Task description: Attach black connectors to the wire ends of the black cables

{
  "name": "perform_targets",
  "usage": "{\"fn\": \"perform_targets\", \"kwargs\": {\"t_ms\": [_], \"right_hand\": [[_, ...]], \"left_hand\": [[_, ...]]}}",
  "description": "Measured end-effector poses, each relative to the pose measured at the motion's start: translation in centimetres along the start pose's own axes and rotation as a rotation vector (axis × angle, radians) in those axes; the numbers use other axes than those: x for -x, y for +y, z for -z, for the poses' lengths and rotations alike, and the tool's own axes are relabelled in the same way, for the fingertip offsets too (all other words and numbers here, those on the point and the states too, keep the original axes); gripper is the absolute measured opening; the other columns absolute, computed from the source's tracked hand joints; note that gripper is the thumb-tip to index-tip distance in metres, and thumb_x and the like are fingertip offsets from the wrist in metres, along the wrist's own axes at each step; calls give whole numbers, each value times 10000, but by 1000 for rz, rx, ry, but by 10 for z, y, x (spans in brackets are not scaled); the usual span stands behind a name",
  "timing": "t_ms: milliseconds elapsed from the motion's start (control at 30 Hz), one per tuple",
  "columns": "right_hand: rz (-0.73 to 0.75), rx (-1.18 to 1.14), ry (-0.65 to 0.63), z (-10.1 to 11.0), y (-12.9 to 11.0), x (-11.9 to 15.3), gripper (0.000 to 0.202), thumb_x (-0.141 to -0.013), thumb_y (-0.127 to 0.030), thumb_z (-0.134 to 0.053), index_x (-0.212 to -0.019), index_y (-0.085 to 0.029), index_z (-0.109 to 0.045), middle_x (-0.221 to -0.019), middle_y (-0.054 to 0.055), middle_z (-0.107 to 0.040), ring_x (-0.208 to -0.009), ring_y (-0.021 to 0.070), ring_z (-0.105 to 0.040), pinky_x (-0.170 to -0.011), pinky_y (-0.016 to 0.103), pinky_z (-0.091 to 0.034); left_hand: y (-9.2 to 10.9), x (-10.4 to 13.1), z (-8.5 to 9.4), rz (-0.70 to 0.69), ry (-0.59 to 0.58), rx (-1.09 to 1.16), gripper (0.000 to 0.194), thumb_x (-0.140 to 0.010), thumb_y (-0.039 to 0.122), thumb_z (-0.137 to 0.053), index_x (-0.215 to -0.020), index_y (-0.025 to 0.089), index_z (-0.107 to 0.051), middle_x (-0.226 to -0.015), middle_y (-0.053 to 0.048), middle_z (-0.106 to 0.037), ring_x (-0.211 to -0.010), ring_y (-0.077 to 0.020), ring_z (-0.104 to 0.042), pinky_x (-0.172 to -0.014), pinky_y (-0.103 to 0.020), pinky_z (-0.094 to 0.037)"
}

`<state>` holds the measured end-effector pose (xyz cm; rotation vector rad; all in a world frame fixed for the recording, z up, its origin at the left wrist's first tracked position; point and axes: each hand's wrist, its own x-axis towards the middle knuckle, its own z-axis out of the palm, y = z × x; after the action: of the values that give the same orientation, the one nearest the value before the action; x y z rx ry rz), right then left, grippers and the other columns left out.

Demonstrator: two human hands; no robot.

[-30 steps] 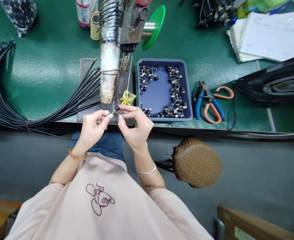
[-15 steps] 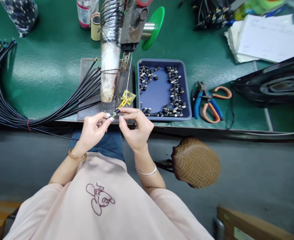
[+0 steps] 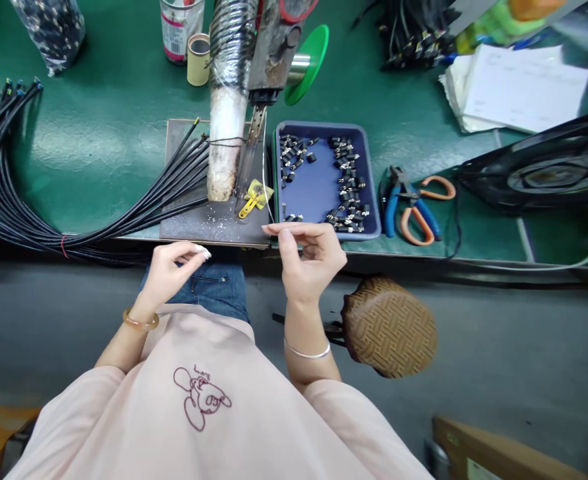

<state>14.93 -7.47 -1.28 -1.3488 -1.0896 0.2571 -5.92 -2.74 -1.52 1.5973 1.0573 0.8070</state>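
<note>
My left hand (image 3: 171,270) hovers just off the front edge of the bench, above my lap. White covers wrap its fingertips, which meet the thumb in a loose pinch; nothing shows between them. My right hand (image 3: 314,257) is at the front of the blue tray (image 3: 317,183), its index finger stretched out and thumb apart, holding nothing. Small black connectors (image 3: 347,180) with metal pins lie in the tray. A bundle of black cables (image 3: 124,217) reaches from the left onto the grey board (image 3: 189,227). Over that board hang a soldering iron (image 3: 254,143) and solder wire (image 3: 265,167).
A white pipe (image 3: 221,153) stands beside the iron. On the board lies a yellow piece (image 3: 254,200) among solder specks. Pliers (image 3: 399,200), cutters with orange handles (image 3: 417,223), papers (image 3: 519,90) and a black fan (image 3: 544,167) lie right. A stool (image 3: 391,327) stands below.
My hands have moved apart, the right one to the right and the left one slightly back. The connector and cable end they held together are no longer seen in them.
</note>
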Motion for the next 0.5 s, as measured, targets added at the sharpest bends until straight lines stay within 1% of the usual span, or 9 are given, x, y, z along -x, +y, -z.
{"fn": "perform_targets", "kwargs": {"t_ms": [67,133,200,267,333,367,433,467,500], "right_hand": [[-8,-1,18,2,0,1,101,-886,-287,-693,-840,-219,-634,-804,4,-769,-738,178,-779,-686,297,-638],[-19,-1,13,2,-1,3,120,-887,-307,-693,-839,-219,-625,-789,-1,-767,-681,174,-774,-634,279,-633],[-24,-2,-8,2,-5,4,129,-890,-320,-688,-843,-222,-619,-740,-15,-755,-566,156,-741,-530,245,-598],[-13,-2,-27,3,-11,5,128,-897,-327,-679,-840,-232,-615,-658,-32,-725,-432,129,-664,-398,213,-511],[34,-14,-8,5,-22,5,129,-898,-329,-677,-827,-241,-616,-583,-46,-686,-340,108,-571,-311,207,-411],[70,-33,14,7,-29,4,129,-896,-329,-679,-822,-242,-620,-556,-51,-668,-315,99,-532,-294,210,-376],[162,-98,67,13,-43,2,156,-889,-349,-685,-790,-245,-626,-492,-63,-614,-289,94,-484,-295,221,-353],[187,-117,64,16,-50,1,194,-888,-380,-681,-759,-248,-623,-464,-64,-588,-284,98,-471,-301,234,-356],[223,-109,33,20,-57,0,266,-887,-420,-670,-690,-253,-602,-424,-67,-548,-272,103,-454,-298,244,-345]], "left_hand": [[4,-6,10,-46,177,-9,186,-853,321,-704,-788,153,-752,-770,-46,-758,-652,-134,-689,-643,-234,-567],[10,-16,23,-129,365,-108,145,-862,289,-696,-813,163,-751,-810,-37,-748,-716,-132,-681,-683,-232,-544],[14,-29,39,-213,496,-266,133,-885,253,-658,-823,174,-746,-825,-31,-734,-762,-139,-664,-716,-242,-515],[15,-44,56,-239,558,-451,119,-882,239,-658,-817,175,-735,-854,-48,-722,-817,-171,-640,-772,-284,-488],[11,-59,71,-209,535,-628,78,-830,252,-720,-824,176,-735,-888,-67,-716,-854,-210,-610,-853,-339,-451],[8,-65,78,-173,494,-686,92,-805,267,-744,-820,177,-739,-854,-65,-701,-827,-214,-592,-854,-348,-436],[0,-74,86,-66,362,-720,111,-778,277,-753,-822,175,-752,-704,-33,-633,-697,-188,-531,-765,-327,-410],[-3,-78,88,-27,308,-701,126,-778,280,-743,-846,175,-761,-661,-17,-605,-645,-169,-500,-718,-311,-389],[-6,-80,89,-8,287,-676,139,-774,279,-732,-859,174,-765,-635,-4,-584,-610,-153,-471,-683,-299,-367]]}}
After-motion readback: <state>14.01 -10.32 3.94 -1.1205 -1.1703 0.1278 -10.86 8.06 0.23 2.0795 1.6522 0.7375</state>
